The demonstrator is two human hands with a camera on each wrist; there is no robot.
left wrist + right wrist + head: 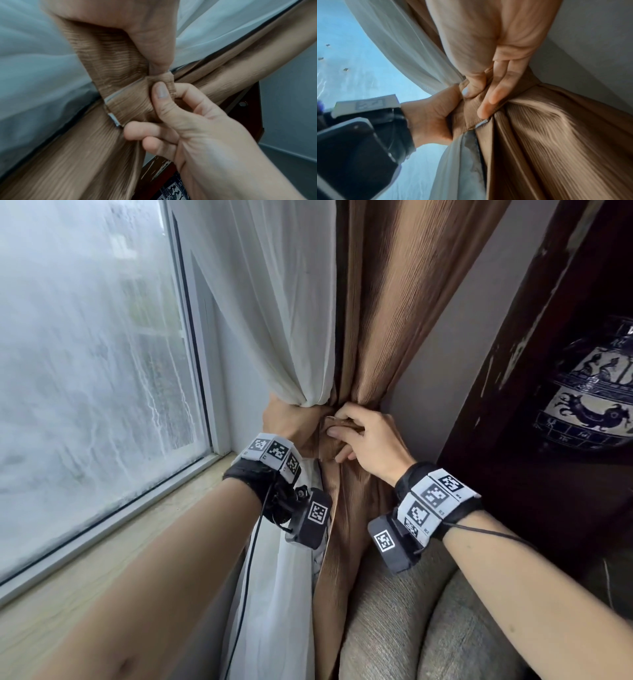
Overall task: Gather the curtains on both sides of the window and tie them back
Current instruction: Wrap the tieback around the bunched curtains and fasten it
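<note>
A white sheer curtain [287, 320] and a brown pleated curtain [387, 302] hang gathered into one bundle beside the window. My left hand [291, 421] grips the bundle at its waist, its thumb [154, 54] pressing down on a brown tie-back band [126, 100] wrapped round the fabric. My right hand [346, 436] pinches the folded end of the band [169, 81] between thumb and forefinger, right next to the left hand. From the right wrist, the right fingers [496, 93] lie across the band [469, 112] with the left hand [433, 116] just below.
The window pane [85, 354] and its stone sill [102, 549] are on the left. A grey cushioned sofa arm [428, 611] sits under my right wrist. A dark wooden cabinet [513, 405] with a blue-and-white vase [589, 392] stands at the right.
</note>
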